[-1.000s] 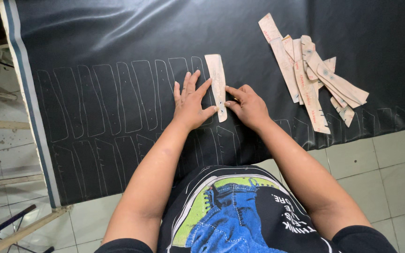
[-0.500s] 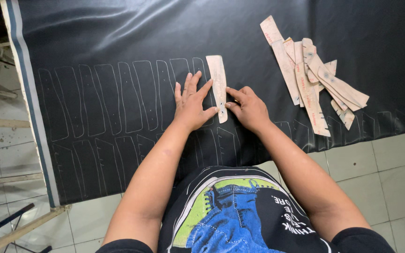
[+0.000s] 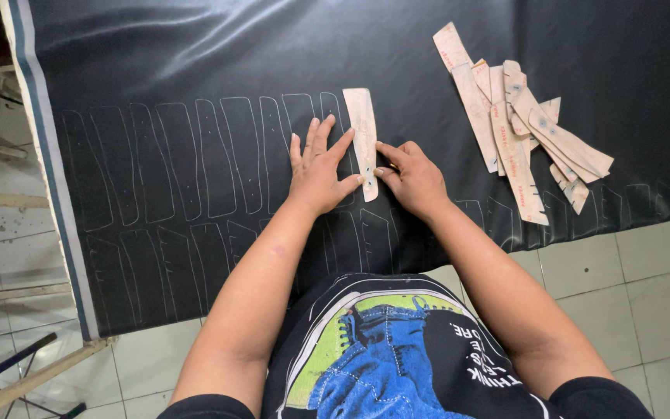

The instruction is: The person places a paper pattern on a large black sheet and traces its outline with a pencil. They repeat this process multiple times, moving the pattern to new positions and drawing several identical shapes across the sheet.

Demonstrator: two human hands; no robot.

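A narrow tan cardboard template (image 3: 363,128) lies upright on a black sheet of material (image 3: 219,54) spread over the table. My left hand (image 3: 319,167) rests flat beside its left edge, fingers spread, thumb touching the strip near its lower end. My right hand (image 3: 410,175) sits at the strip's lower right edge with fingers curled; whether it holds a marking tool is hidden. White traced outlines (image 3: 195,155) of the same shape run in rows to the left of the template.
A loose pile of tan cardboard templates (image 3: 517,128) lies to the right on the black sheet. The sheet's light striped edge (image 3: 52,178) hangs at the left. Tiled floor (image 3: 645,295) and wooden frame bars (image 3: 17,291) lie below.
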